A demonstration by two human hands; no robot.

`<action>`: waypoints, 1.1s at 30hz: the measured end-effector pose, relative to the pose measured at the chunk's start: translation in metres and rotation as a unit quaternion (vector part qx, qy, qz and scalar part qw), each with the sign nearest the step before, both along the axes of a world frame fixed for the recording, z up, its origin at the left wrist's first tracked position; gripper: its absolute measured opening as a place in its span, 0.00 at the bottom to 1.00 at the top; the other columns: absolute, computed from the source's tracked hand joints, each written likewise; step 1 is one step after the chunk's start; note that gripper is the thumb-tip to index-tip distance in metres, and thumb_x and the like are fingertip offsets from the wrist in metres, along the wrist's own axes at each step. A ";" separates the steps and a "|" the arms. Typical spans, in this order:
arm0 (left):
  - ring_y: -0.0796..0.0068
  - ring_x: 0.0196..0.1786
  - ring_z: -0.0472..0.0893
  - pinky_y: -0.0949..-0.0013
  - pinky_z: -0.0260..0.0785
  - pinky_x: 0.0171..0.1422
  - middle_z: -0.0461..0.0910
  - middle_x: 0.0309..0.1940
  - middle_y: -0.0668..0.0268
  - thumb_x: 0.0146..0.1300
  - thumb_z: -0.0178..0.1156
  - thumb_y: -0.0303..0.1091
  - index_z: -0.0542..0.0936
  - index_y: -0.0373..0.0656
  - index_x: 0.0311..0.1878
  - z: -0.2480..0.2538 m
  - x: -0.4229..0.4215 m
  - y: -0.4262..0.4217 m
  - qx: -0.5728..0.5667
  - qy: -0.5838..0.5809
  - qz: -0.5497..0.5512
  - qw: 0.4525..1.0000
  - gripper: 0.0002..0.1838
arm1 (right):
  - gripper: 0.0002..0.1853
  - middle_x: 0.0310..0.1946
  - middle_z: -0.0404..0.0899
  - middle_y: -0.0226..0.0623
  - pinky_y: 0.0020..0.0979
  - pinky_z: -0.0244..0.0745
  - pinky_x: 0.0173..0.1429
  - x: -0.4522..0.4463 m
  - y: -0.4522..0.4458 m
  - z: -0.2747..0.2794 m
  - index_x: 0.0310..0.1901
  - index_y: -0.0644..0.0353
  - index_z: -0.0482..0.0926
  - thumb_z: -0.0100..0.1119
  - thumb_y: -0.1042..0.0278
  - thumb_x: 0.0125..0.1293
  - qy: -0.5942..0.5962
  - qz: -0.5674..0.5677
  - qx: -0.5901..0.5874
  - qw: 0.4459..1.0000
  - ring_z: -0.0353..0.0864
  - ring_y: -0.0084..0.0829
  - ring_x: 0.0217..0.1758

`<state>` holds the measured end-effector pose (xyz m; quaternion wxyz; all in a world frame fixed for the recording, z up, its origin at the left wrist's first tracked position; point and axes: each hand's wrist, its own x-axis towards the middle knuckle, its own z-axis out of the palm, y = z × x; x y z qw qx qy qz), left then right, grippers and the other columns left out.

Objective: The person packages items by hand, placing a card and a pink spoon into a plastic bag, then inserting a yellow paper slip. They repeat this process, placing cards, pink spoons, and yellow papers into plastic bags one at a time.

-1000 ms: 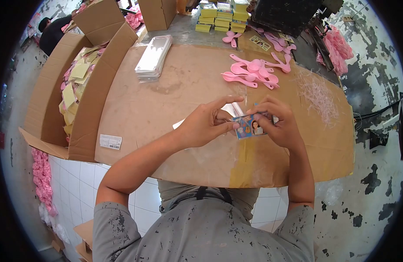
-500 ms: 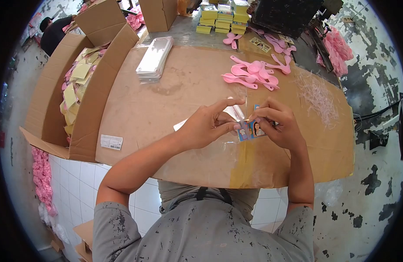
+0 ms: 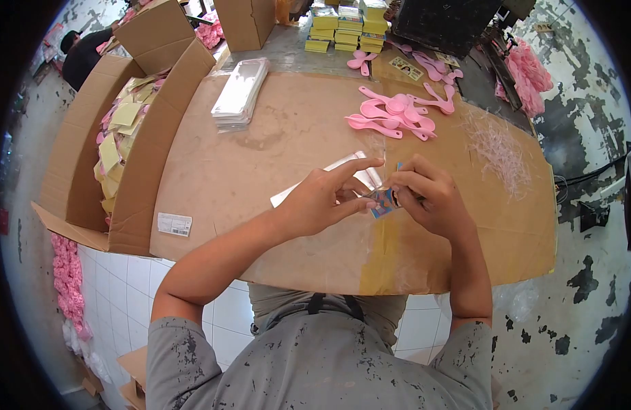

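At the left, an open cardboard box (image 3: 151, 147) holds yellow cards. On the bench (image 3: 240, 171), the left hand (image 3: 315, 199) pinches one edge of a small blue printed card (image 3: 383, 204) above the cardboard; the right hand (image 3: 428, 195) grips its other side, below pink spoons (image 3: 397, 113).

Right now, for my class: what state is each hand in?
Left hand: pinching the printed card at its left edge, index finger extended.
Right hand: closed on the card's right side.

1 left hand (image 3: 317, 203), 1 right hand (image 3: 433, 198)
3 pink spoon groups (image 3: 396, 104), 1 clear sleeve stack (image 3: 239, 89), 1 barcode label (image 3: 174, 224), 1 strip heap (image 3: 500, 150).
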<state>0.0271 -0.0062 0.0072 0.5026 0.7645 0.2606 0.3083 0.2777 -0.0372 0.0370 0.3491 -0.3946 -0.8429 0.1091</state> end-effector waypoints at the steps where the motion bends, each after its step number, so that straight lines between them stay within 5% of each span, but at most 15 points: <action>1: 0.67 0.40 0.92 0.63 0.83 0.49 0.91 0.40 0.57 0.72 0.67 0.29 0.67 0.49 0.79 0.000 0.000 0.000 0.001 0.008 0.006 1.000 0.34 | 0.10 0.34 0.80 0.36 0.37 0.77 0.37 -0.002 -0.002 -0.001 0.45 0.59 0.87 0.68 0.79 0.62 0.012 -0.027 -0.013 0.999 0.82 0.36 0.33; 11: 0.65 0.39 0.91 0.62 0.82 0.51 0.92 0.40 0.58 0.73 0.66 0.28 0.71 0.48 0.77 -0.001 0.000 -0.001 0.033 -0.009 0.019 0.999 0.31 | 0.12 0.36 0.79 0.38 0.37 0.77 0.38 0.012 0.002 -0.006 0.47 0.59 0.86 0.67 0.80 0.62 0.023 0.024 -0.047 0.998 0.82 0.37 0.34; 23: 0.69 0.40 0.91 0.64 0.84 0.49 0.91 0.40 0.57 0.74 0.65 0.31 0.73 0.44 0.74 -0.007 0.002 -0.001 -0.002 -0.015 -0.002 1.000 0.27 | 0.12 0.35 0.78 0.35 0.39 0.78 0.42 -0.001 -0.005 0.015 0.42 0.58 0.85 0.71 0.77 0.55 -0.136 0.039 0.124 0.982 0.82 0.38 0.37; 29: 0.65 0.40 0.92 0.63 0.84 0.47 0.91 0.42 0.57 0.71 0.68 0.29 0.73 0.43 0.74 -0.003 0.002 -0.002 0.026 0.025 0.019 0.999 0.29 | 0.10 0.35 0.79 0.35 0.34 0.76 0.39 -0.012 -0.007 -0.002 0.46 0.57 0.86 0.69 0.78 0.63 0.031 -0.018 -0.023 0.999 0.81 0.36 0.33; 33: 0.68 0.43 0.92 0.65 0.84 0.47 0.91 0.43 0.58 0.70 0.69 0.27 0.72 0.43 0.74 -0.005 0.001 -0.003 -0.003 0.012 0.031 0.999 0.31 | 0.15 0.38 0.84 0.33 0.28 0.75 0.39 -0.009 -0.003 -0.010 0.56 0.57 0.86 0.68 0.76 0.69 0.120 -0.026 -0.140 0.983 0.83 0.25 0.36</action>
